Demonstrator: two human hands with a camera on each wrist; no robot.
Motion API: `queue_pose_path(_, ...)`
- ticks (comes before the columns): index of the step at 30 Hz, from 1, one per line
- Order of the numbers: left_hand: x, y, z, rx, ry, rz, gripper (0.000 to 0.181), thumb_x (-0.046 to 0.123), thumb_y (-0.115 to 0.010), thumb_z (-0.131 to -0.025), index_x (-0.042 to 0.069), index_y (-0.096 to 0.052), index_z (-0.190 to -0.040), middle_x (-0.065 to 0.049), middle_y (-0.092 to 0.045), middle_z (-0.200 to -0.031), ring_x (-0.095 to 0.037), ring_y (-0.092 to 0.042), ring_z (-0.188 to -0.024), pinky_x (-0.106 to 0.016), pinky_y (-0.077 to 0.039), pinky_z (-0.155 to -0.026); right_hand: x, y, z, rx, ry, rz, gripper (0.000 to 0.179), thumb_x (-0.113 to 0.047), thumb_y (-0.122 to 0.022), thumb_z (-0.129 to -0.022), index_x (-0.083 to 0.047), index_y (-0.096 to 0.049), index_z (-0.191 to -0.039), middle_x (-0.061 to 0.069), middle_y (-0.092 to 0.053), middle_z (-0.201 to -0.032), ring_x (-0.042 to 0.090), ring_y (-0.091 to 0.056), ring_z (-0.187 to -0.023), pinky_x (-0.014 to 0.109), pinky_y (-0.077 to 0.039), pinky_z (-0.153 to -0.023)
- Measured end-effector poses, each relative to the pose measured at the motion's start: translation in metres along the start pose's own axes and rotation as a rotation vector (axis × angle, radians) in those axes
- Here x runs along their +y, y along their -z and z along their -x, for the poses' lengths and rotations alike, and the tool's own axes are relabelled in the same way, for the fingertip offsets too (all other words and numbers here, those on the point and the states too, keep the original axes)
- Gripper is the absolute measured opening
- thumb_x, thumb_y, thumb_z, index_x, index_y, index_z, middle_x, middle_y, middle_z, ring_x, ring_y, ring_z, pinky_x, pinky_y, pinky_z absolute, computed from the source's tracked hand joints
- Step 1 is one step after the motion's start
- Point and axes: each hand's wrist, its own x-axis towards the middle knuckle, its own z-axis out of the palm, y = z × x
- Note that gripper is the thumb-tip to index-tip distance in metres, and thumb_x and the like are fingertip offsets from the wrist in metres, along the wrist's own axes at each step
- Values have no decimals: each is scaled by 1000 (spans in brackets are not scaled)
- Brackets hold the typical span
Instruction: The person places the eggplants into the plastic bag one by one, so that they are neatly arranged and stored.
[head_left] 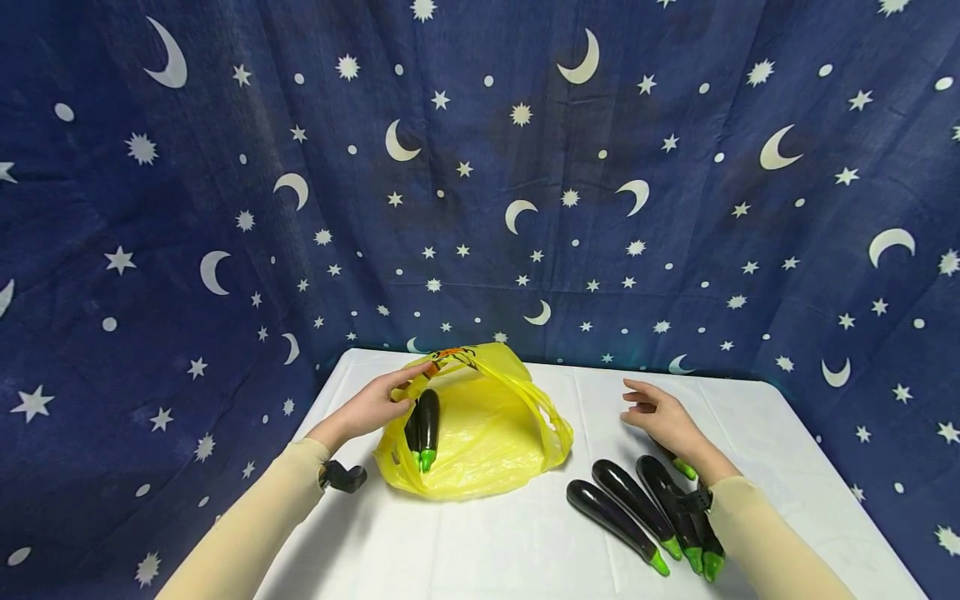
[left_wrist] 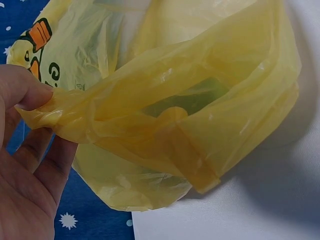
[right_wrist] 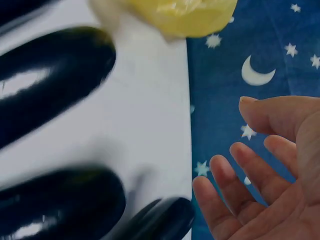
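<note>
Pinching the rim of the yellow plastic bag (head_left: 487,446): your left hand (head_left: 377,404) | your right hand (head_left: 666,419): fingers spread, right of the bag | two eggplants (head_left: 428,427) inside it, loose eggplants (head_left: 613,518) to its right

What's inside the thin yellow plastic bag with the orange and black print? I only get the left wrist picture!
Observer: Two long, glossy, dark eggplants with bright green ends show inside the yellow bag.
Operator: Is the other hand holding one?
Observer: No, the bare right hand is empty.
Operator: Are there more eggplants outside?
Observer: Yes, at least five loose eggplants lie on the white-covered table.
</note>
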Motion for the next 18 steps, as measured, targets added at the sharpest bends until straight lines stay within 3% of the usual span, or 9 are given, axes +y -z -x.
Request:
queue_pose_path(12, 0, 1, 2, 3, 8, 6, 70, 1, -59, -95, 27, -43, -158, 4, -45, -157, -27, -47, -138, -49, -37, -114, 26, 16, -1, 2, -47, 97, 70, -17, -71, -95, 7, -39, -152, 34, -55, -137, 47, -55, -121, 50, -51, -94)
queue_pose_path(18, 1, 1, 2, 1, 14, 6, 70, 1, -60, -95, 27, -43, -158, 4, -45, -157, -26, -46, -139, -49, -37, -114, 35, 21, -1, 5, -52, 111, 69, -11, -71, -94, 9, -38, -151, 37, -54, -136, 51, -55, -120, 48, -53, -89)
